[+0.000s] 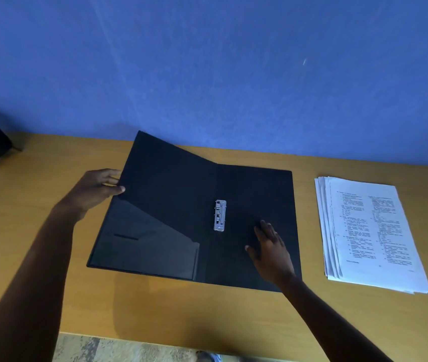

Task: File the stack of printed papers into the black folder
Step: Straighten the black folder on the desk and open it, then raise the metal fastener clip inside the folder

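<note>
Nearest, the right hand (pixel 273 253) lies flat, fingers spread, on the open black folder (pixel 257 194) mid-desk. The left hand (pixel 95 190) pinches its raised cover. The printed papers (pixel 372 233) lie toward the wooden desk's (pixel 38 194) right edge.

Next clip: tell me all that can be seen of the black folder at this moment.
The black folder lies open on the wooden desk, matte, plastic-looking. A silver metal clip sits beside the spine, and the left cover carries a glossy slanted pocket. The left hand pinches that cover's outer edge, lifting its far corner; the right hand rests flat on the right cover. The stack of papers lies apart, to its right.
</note>
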Tool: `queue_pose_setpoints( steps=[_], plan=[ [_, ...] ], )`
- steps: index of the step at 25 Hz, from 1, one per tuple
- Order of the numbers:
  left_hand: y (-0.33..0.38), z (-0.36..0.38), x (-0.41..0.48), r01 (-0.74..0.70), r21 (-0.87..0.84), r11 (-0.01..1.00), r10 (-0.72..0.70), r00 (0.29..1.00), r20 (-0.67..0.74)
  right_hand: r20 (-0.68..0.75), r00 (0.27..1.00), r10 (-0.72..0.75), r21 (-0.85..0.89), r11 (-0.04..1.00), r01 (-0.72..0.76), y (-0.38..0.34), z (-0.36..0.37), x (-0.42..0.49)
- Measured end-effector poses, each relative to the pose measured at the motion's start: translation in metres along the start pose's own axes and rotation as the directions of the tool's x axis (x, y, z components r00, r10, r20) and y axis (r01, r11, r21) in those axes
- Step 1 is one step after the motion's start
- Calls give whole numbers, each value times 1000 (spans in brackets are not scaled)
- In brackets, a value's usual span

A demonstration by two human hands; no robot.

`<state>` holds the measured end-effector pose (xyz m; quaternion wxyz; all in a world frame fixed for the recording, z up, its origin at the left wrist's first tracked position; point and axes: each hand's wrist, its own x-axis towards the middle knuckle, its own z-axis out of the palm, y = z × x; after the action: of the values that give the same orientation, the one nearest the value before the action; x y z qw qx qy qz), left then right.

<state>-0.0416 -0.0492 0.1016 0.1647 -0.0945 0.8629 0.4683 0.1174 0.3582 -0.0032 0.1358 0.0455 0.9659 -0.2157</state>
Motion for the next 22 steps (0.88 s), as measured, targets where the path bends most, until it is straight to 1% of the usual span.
queue_pose_setpoints(
  steps=[5, 8, 13, 17, 22],
  plan=[
    [-43, 21, 22, 121, 28, 992, -119, 990, -73, 28, 1000, -8, -97, 995, 10, 5, 20, 1],
    [-59, 37, 25, 151, 119, 981, -140, 986, -92, 7, 1000, 0, -98, 995, 1, 7, 21, 4],
    [-75, 60, 23, 112, 340, 934, -87, 992, -89, -29, 999, 17, -53, 998, -19, 6, 21, 5],
    [-80, 71, 18, 87, 382, 920, -43, 992, -121, -171, 985, -6, -27, 1000, 2, 5, 18, 19],
    [-89, 78, 12, 37, 434, 900, 22, 991, -129, -208, 975, -84, -132, 990, 57, -1, 10, 66]
  ],
)
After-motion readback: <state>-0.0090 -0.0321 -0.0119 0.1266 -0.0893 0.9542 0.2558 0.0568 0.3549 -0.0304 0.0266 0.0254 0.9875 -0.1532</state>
